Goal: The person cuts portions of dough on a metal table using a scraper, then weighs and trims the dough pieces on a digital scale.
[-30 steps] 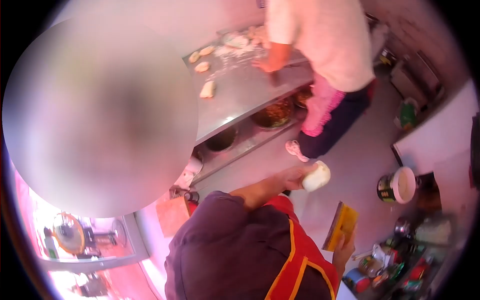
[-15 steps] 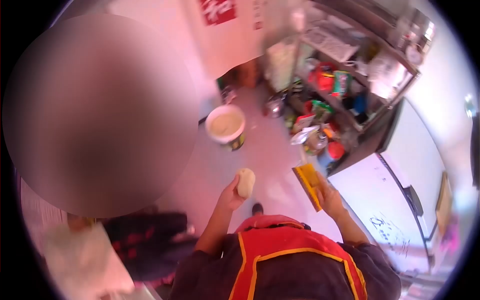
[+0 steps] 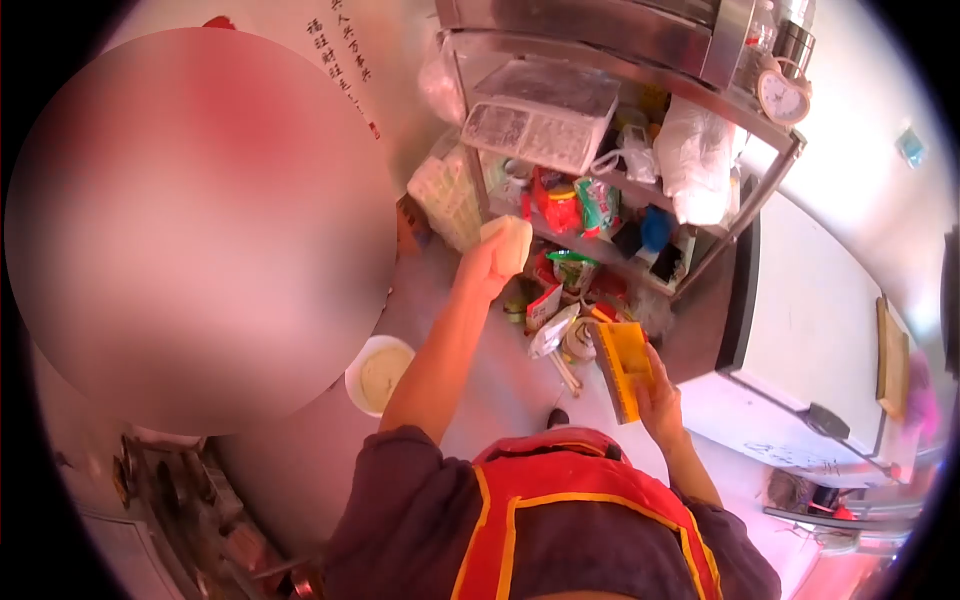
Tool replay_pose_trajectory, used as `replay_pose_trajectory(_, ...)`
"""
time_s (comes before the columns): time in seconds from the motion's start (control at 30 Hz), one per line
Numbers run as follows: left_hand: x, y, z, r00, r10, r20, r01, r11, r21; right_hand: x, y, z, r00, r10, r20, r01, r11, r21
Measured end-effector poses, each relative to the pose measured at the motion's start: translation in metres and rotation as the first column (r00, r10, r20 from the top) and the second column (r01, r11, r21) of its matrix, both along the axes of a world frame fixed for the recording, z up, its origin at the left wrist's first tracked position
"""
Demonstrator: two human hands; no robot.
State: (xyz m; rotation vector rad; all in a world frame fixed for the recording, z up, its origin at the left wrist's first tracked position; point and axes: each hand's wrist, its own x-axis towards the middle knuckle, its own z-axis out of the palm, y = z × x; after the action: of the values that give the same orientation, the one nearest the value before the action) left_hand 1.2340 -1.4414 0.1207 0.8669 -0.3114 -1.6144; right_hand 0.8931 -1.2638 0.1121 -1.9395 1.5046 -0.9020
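My left hand (image 3: 484, 267) is closed around a pale, whitish block (image 3: 511, 246), held out ahead of me in front of the metal shelf unit. In my right hand (image 3: 660, 402) is a yellow scraper (image 3: 628, 368) with a darker straight edge on its left side. The fingers are wrapped round its right side. The two hands are well apart, the left one farther forward.
The metal shelf unit (image 3: 622, 54) holds bags, packets and a clear box (image 3: 540, 115). An alarm clock (image 3: 783, 93) stands on top. A white chest freezer (image 3: 820, 300) is at the right. A white bucket (image 3: 379, 375) and a packet pile (image 3: 560, 310) are on the floor.
The view has swung right, from the floured table and another person to the shelves and freezer. My left hand has reached forward with the pale block. The scraper remains in my right hand.
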Motion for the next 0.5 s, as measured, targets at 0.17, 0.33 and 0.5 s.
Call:
replay_pose_trajectory(0.17,0.004,-0.161,0.026,0.971,-0.017,0.238,0.064,0.979,-0.193,0.000,-0.082,0.005,0.999,-0.032,0.008,0.032,0.999,-0.026)
replay_pose_trajectory(0.33,-0.004,-0.307,0.084,0.729,0.074,0.680,0.088,0.976,-0.201,0.018,-0.139,-0.002,0.981,-0.193,0.023,0.194,0.970,-0.144)
replay_pose_trajectory(0.5,-0.004,-0.429,0.088,0.676,0.046,0.735,0.249,0.925,-0.288,0.067,-0.185,0.021,0.932,-0.357,0.057,0.361,0.908,-0.214)
